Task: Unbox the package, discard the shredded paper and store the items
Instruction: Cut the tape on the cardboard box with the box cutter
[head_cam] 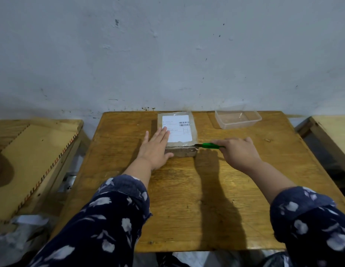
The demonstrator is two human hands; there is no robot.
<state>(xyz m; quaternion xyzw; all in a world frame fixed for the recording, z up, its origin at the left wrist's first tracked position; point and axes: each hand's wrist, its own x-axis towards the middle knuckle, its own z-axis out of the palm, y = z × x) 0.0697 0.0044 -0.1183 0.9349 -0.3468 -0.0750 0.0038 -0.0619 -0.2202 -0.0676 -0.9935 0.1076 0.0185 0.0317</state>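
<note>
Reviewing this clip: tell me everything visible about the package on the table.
The package is a flat brown cardboard box wrapped in clear tape or film, with a white shipping label and barcodes on top. It lies flat near the far edge of the wooden table, still closed. The left hand presses flat on its left side; the right hand holds a green-handled cutter at its near right corner.

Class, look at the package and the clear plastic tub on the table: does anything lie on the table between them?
Nothing visible does. Bare table separates the package from the clear tub at its right.
</note>
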